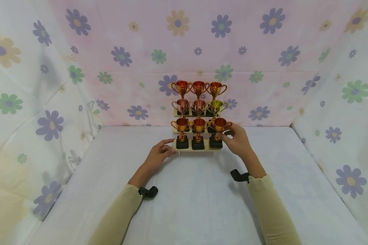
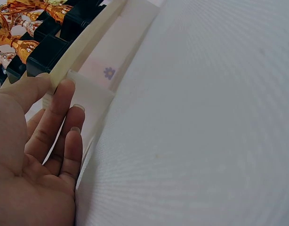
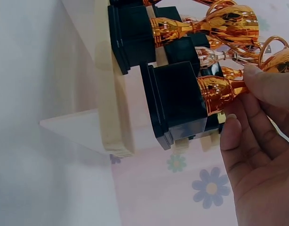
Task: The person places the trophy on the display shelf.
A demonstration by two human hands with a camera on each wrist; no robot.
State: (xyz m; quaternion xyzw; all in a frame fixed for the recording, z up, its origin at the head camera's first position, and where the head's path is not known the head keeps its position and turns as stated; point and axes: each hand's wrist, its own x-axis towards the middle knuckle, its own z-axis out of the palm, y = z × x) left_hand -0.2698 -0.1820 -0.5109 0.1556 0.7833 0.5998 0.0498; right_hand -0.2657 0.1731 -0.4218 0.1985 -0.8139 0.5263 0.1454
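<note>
A tiered stand with pale wooden shelves [image 1: 206, 145] holds rows of small two-handled trophy cups on black bases. My right hand [image 1: 236, 140] pinches the stem of a gold trophy [image 3: 220, 94] at the right end of the lowest shelf. In the right wrist view a gap shows between its black base [image 3: 180, 96] and the board. On the left, thumb and forefinger of my left hand [image 1: 157, 154] grip the end of the lowest shelf board [image 2: 90, 42]. Two more gold trophies, one at the left [image 1: 182, 125] and one in the middle [image 1: 198, 126], share that shelf.
Behind, the middle row has two rose-coloured trophies [image 1: 182, 104] and a yellow-gold one [image 1: 216, 107]. Three orange-gold trophies [image 1: 198, 87] top the stand. White side supports [image 3: 74, 127] hold it on the white table [image 1: 184, 204]. Flowered cloth [image 1: 141, 95] encloses the back and sides.
</note>
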